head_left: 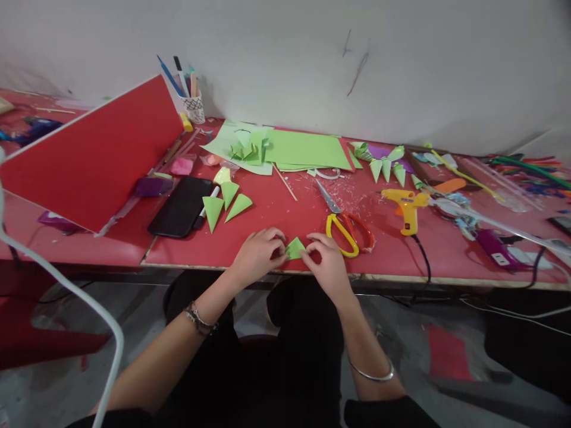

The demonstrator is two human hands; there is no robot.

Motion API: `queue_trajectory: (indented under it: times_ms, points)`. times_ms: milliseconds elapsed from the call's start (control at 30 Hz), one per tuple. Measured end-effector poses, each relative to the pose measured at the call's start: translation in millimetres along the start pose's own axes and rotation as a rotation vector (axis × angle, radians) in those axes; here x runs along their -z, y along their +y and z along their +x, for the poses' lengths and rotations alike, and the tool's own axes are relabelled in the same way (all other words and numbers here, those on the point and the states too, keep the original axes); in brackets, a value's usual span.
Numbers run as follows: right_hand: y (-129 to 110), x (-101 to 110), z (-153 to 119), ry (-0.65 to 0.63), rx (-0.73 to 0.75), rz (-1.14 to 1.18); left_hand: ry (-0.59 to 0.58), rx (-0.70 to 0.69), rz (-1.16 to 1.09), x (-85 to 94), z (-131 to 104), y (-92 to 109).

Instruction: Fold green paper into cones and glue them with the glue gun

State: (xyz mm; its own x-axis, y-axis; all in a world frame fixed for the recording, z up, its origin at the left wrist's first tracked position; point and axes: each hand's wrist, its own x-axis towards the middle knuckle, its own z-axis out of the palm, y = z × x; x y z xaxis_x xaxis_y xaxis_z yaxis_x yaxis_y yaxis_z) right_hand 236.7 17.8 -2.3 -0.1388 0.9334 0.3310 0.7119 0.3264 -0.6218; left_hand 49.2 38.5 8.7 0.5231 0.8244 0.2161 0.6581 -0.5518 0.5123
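Note:
A small folded green paper piece [295,248] lies at the front edge of the red table, between my hands. My left hand [261,255] pinches its left corner, fingers curled together. On its right corner are the closed fingertips of my right hand [327,261]. Just right of my right hand lie scissors [348,232] with yellow and orange handles, blades pointing to the back left. Three green paper cones [213,211] rest beyond my left hand, beside a white marker [206,208] and a black phone [181,207].
A yellow glue gun [405,208] with a black cord stands at the right. Green sheets [307,148] lie by the wall. A red board [98,154] leans at the left, near a pen cup [193,108]. A white cable [66,282] crosses the left foreground.

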Motion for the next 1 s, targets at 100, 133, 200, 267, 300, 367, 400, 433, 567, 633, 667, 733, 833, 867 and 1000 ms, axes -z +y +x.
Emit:
queue_trajectory:
  times_ms: [100,133,200,267,300,367,400,433,567,633,667,733,833,867,1000]
  points:
    - [0,0,1,-0.008,-0.009,-0.015,-0.021,-0.008,0.005,2.9,-3,-2]
    - [0,0,1,-0.008,-0.010,-0.018,-0.027,-0.005,0.009,4.0,-4,-2]
    - [0,-1,1,-0.007,-0.011,-0.022,-0.041,0.009,0.018,6.1,-7,-2]
    - [-1,-2,1,-0.003,-0.010,-0.026,-0.056,0.020,0.028,7.9,-9,-2]
    - [-1,-2,1,-0.002,-0.010,-0.030,-0.062,0.022,0.031,8.7,-10,-2]
    - [-2,-2,1,-0.003,-0.011,-0.037,-0.069,0.017,0.033,10.3,-12,-3]
    - [-2,-2,1,-0.003,-0.012,-0.041,-0.075,0.012,0.032,11.1,-13,-3]
    - [-2,-2,1,-0.004,-0.012,-0.045,-0.085,0.004,0.028,12.0,-13,-4]
    - [-2,-2,1,0.002,-0.008,-0.049,-0.147,-0.048,0.008,15.9,-13,-9]
    - [-2,-2,1,0.002,-0.003,-0.053,-0.187,-0.080,0.016,17.8,-11,-11]
    - [-3,-2,1,0.000,-0.001,-0.059,-0.210,-0.098,0.029,18.9,-10,-13]
    - [-3,-3,2,-0.003,0.002,-0.079,-0.255,-0.139,0.068,21.3,-8,-16]
    - [-5,-3,2,-0.002,0.011,-0.122,-0.311,-0.207,0.121,26.2,-5,-22]
    - [-5,-2,2,-0.004,0.014,-0.135,-0.329,-0.226,0.127,28.0,-4,-24]
    - [-9,-2,2,-0.014,0.012,-0.188,-0.395,-0.265,0.131,33.4,-2,-29]
